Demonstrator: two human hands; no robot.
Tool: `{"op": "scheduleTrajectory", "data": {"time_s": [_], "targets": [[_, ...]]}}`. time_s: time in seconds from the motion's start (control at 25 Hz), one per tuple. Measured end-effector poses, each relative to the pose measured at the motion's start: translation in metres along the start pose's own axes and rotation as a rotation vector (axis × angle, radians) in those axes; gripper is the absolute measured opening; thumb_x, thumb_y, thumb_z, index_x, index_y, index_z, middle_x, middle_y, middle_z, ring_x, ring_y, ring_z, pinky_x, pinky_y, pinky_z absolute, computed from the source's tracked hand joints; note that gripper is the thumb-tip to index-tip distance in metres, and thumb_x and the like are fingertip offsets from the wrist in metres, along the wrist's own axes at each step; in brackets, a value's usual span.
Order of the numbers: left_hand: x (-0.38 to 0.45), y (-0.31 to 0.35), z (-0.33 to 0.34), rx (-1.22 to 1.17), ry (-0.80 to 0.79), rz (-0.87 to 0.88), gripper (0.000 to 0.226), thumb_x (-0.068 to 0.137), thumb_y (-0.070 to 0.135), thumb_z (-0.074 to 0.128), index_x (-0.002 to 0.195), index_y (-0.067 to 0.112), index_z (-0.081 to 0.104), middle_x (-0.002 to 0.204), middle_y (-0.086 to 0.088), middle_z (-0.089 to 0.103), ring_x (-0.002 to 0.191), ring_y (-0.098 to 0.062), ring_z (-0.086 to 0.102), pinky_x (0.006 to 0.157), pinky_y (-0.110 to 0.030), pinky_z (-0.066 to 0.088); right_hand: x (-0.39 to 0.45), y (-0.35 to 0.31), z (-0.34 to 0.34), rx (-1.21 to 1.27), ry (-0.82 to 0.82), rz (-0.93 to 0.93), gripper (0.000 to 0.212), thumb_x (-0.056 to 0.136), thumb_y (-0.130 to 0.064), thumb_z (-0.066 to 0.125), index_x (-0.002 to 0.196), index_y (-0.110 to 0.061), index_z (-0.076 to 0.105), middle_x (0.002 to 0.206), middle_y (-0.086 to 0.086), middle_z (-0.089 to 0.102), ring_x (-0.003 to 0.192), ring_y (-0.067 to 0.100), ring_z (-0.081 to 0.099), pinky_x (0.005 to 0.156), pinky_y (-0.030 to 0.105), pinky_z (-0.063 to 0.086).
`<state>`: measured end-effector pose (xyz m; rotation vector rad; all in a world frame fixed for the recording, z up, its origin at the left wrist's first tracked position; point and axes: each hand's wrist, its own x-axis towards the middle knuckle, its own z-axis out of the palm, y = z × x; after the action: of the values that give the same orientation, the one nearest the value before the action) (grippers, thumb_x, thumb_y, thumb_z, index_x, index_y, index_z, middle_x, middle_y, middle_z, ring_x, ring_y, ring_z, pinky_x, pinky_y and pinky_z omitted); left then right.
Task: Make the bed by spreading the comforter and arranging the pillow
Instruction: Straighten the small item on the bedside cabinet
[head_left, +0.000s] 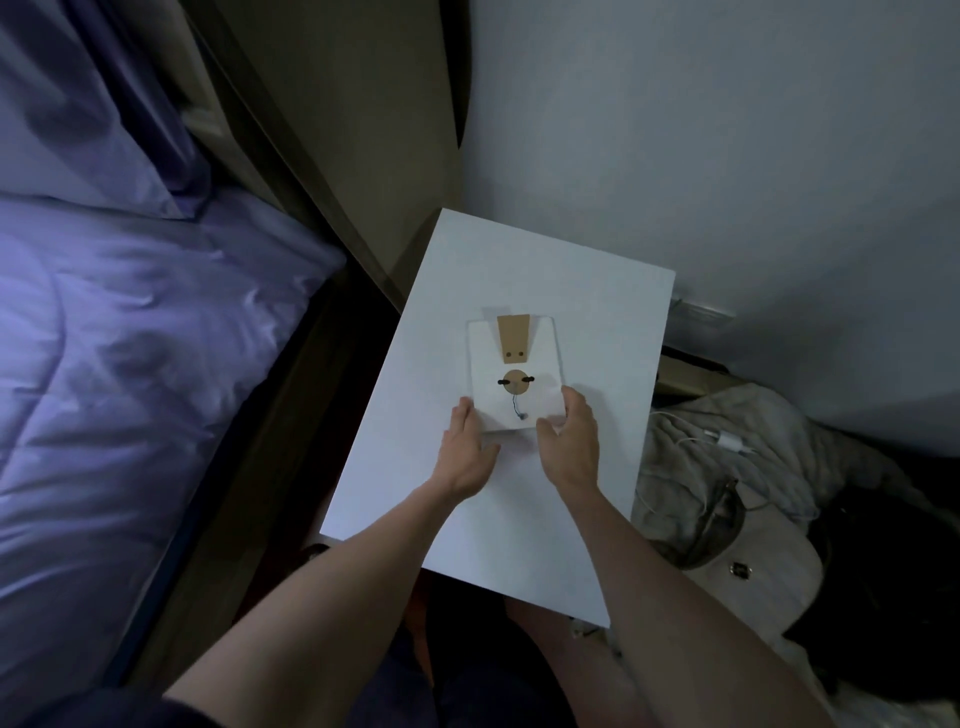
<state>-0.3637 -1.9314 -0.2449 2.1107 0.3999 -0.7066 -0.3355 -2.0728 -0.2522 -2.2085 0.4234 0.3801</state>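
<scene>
A lavender comforter (104, 364) lies spread over the bed at the left. A matching lavender pillow (67, 130) leans at the head of the bed, top left. Both my hands are away from the bed, over a white bedside table (587, 291). My left hand (465, 452) and my right hand (571, 441) hold the near corners of a white envelope-like folder (540, 358) with a brown tab and a brown string button. It lies flat on the table top.
The dark wooden bed frame (291, 364) runs between the mattress and the table. At the right, on the floor, lies a heap of pale clothing (727, 467) with a white charger and cable (727, 440) and a dark bag (883, 597). The wall stands behind the table.
</scene>
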Motion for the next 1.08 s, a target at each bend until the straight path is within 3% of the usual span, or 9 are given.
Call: {"op": "scheduleTrajectory", "data": {"time_s": [0.16, 0.32, 0.44, 0.56, 0.72, 0.84, 1.08], "targets": [[-0.018, 0.005, -0.010, -0.218, 0.018, 0.004, 0.061, 0.100, 0.015, 0.039, 0.154, 0.010, 0.011, 0.162, -0.002, 0.008, 0.150, -0.017, 0.006, 0.118, -0.027, 0.008, -0.018, -0.007, -0.007, 0.062, 0.062, -0.027, 0.046, 0.094, -0.012, 0.053, 0.139, -0.011, 0.044, 0.132, 0.004, 0.053, 0.115, 0.014, 0.050, 0.092, 0.020, 0.036], [-0.038, 0.016, -0.026, -0.395, 0.074, 0.036, 0.054, 0.100, 0.017, 0.036, 0.152, 0.018, 0.022, 0.158, 0.004, 0.023, 0.145, -0.011, 0.021, 0.116, -0.029, 0.020, -0.035, -0.021, -0.015, 0.220, 0.155, -0.051, 0.036, 0.094, -0.010, 0.051, 0.130, -0.015, 0.052, 0.123, -0.001, 0.059, 0.112, 0.014, 0.055, 0.097, 0.030, 0.046], [-0.049, 0.029, -0.040, -0.465, 0.112, 0.048, 0.051, 0.102, 0.019, 0.035, 0.151, 0.021, 0.024, 0.157, 0.004, 0.026, 0.145, -0.015, 0.023, 0.111, -0.026, 0.021, -0.047, -0.039, -0.022, 0.298, 0.204, -0.071, 0.033, 0.095, -0.010, 0.050, 0.127, -0.017, 0.054, 0.120, -0.006, 0.059, 0.111, 0.012, 0.054, 0.098, 0.029, 0.046], [-0.053, 0.035, -0.052, -0.492, 0.134, 0.086, 0.050, 0.103, 0.022, 0.034, 0.151, 0.023, 0.025, 0.157, 0.003, 0.028, 0.144, -0.018, 0.027, 0.116, -0.032, 0.023, -0.055, -0.052, -0.025, 0.388, 0.240, -0.065, 0.035, 0.096, -0.010, 0.049, 0.130, -0.016, 0.053, 0.126, -0.003, 0.059, 0.116, 0.013, 0.054, 0.100, 0.027, 0.044], [-0.057, 0.041, -0.057, -0.509, 0.122, 0.125, 0.048, 0.103, 0.021, 0.032, 0.150, 0.024, 0.025, 0.154, 0.003, 0.032, 0.140, -0.017, 0.031, 0.112, -0.029, 0.027, -0.058, -0.061, -0.028, 0.417, 0.277, -0.072, 0.037, 0.096, -0.009, 0.048, 0.133, -0.015, 0.052, 0.127, 0.000, 0.060, 0.117, 0.015, 0.055, 0.099, 0.023, 0.041], [-0.052, 0.041, -0.057, -0.505, 0.125, 0.140, 0.049, 0.102, 0.023, 0.035, 0.150, 0.025, 0.026, 0.155, 0.003, 0.032, 0.142, -0.017, 0.029, 0.119, -0.036, 0.026, -0.056, -0.058, -0.028, 0.383, 0.280, -0.087, 0.040, 0.096, -0.010, 0.047, 0.135, -0.014, 0.051, 0.129, 0.000, 0.059, 0.119, 0.015, 0.055, 0.102, 0.028, 0.043], [-0.033, 0.047, -0.063, -0.453, 0.098, 0.209, 0.055, 0.101, 0.015, 0.037, 0.153, 0.023, 0.021, 0.158, 0.007, 0.024, 0.146, -0.010, 0.021, 0.117, -0.026, 0.018, -0.036, -0.048, -0.022, 0.286, 0.264, -0.113, 0.043, 0.094, -0.007, 0.046, 0.136, -0.015, 0.053, 0.129, 0.000, 0.059, 0.117, 0.014, 0.057, 0.103, 0.036, 0.046]]}}
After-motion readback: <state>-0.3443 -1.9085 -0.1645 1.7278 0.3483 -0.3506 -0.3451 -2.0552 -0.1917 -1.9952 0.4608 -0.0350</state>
